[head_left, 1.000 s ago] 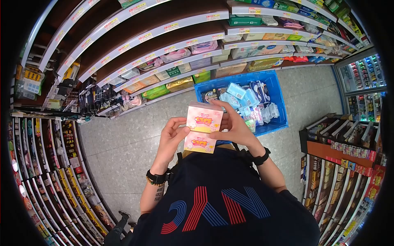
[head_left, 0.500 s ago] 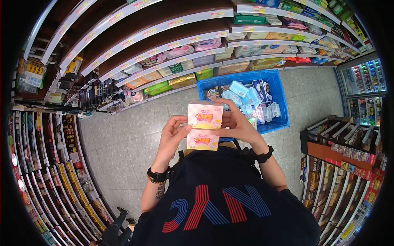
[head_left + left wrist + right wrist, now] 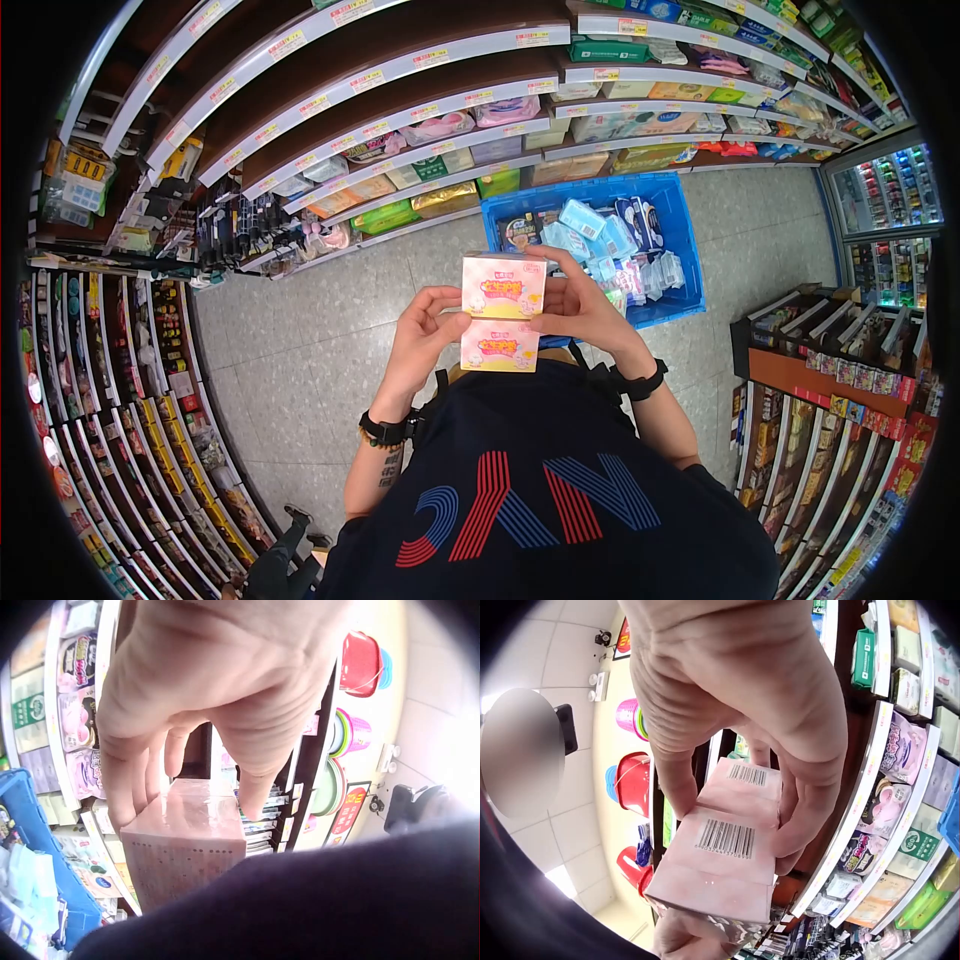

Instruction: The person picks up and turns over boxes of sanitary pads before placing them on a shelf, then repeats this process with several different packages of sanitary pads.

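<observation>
Two small pink-and-yellow boxes with cartoon print are held together in front of my chest in the head view, the upper box [image 3: 503, 287] set against the lower box [image 3: 499, 346]. My left hand [image 3: 428, 335] grips them from the left side, its thumb at the seam between them. From the right, my right hand [image 3: 588, 312] holds them with the thumb near the same seam and fingers behind. In the right wrist view, barcodes [image 3: 726, 838] show on the pink sides. The left wrist view shows a glossy pink box face [image 3: 199, 806] between thumb and fingers.
A blue crate [image 3: 690, 245] on the floor beyond my hands holds several packets. Behind it, shelves [image 3: 420, 125] carry tissue packs and pink packages. More shelving [image 3: 130, 420] stands at the left, a brown display rack [image 3: 830, 360] at the right. Another person's leg [image 3: 285, 560] shows at lower left.
The two boxes have shifted slightly to the right in the head view and turned from a slight tilt to nearly straight. Both hands keep hold of them.
</observation>
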`<state>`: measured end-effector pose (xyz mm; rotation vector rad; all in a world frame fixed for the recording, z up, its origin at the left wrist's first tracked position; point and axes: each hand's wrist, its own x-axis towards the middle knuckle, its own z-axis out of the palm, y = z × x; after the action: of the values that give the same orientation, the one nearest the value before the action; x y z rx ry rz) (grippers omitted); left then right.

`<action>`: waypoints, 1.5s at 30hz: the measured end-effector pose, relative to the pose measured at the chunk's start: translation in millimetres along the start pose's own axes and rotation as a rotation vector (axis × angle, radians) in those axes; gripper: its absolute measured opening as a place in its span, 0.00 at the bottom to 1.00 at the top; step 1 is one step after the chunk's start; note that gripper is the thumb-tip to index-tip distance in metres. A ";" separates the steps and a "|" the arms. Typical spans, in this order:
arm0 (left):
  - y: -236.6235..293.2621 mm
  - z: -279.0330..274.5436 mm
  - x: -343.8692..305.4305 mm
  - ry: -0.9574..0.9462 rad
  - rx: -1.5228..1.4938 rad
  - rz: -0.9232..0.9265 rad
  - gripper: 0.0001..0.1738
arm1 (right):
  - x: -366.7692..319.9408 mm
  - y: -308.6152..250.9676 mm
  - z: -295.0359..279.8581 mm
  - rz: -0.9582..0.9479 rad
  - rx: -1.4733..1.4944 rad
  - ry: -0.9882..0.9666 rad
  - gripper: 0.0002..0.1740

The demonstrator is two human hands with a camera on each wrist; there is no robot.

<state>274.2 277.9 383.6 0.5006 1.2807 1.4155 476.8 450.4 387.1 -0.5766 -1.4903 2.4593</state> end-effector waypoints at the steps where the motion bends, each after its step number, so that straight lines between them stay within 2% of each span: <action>1: 0.3 -0.1 0.0 -0.015 -0.008 -0.002 0.24 | -0.5 0.2 -0.5 -0.001 -0.001 0.000 0.49; 2: 2.4 1.1 -0.6 -0.016 -0.008 0.001 0.24 | -1.0 0.4 -1.3 0.010 0.014 -0.008 0.49; 4: 9.1 5.7 -2.6 -0.055 0.028 0.021 0.39 | -1.7 0.7 -1.3 0.016 0.026 -0.018 0.48; 5: 9.1 6.3 -4.6 -0.057 0.030 0.027 0.39 | -2.5 0.8 -0.1 0.017 0.037 -0.025 0.48; 7: 12.7 6.4 -4.8 -0.140 0.038 0.017 0.53 | -1.0 6.4 -3.7 -0.006 0.009 -0.068 0.47; 9: 5.6 -2.4 -4.5 -0.234 0.144 0.047 0.59 | -1.9 12.4 -5.3 -0.017 -0.007 -0.136 0.45; 11: 1.8 -1.5 -8.0 -0.298 0.116 0.027 0.57 | -3.2 17.7 -8.1 0.034 -0.018 -0.173 0.44; 13: 0.1 -3.0 -11.6 -0.334 0.149 -0.112 0.54 | -4.8 25.7 -14.1 0.122 -0.072 -0.203 0.43; 17: -14.5 -15.3 -13.8 -0.365 0.169 -0.183 0.49 | -6.7 38.6 -14.0 0.175 -0.059 -0.238 0.44; 19: -19.1 -13.8 -15.0 -0.341 0.157 -0.136 0.47 | -7.0 39.3 -14.1 0.192 -0.050 -0.253 0.44; 25: -17.6 -16.8 -16.6 -0.340 0.248 -0.183 0.43 | -7.4 46.1 -18.3 0.242 -0.058 -0.269 0.44; 27: -15.3 -18.7 -16.2 -0.342 0.357 -0.320 0.39 | -9.4 45.1 -18.3 0.262 -0.050 -0.268 0.44; 33: -3.1 -8.6 -17.2 -0.346 0.212 -0.319 0.38 | -13.1 37.6 -15.3 0.262 -0.065 -0.253 0.42; 41: -12.6 -13.4 -15.3 -0.354 0.259 -0.216 0.38 | -15.3 39.3 -14.0 0.249 -0.084 -0.244 0.40; 43: -11.8 -13.1 -16.8 -0.348 0.269 -0.206 0.39 | -16.8 39.6 -10.6 0.171 -0.076 -0.216 0.42; 45: -13.3 -16.3 -16.6 -0.361 0.306 -0.152 0.41 | -16.5 36.1 -8.6 0.176 -0.080 -0.212 0.42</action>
<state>271.0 253.8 372.3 0.8080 1.2130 0.9537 496.2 434.4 355.3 -0.4939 -1.6902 2.6767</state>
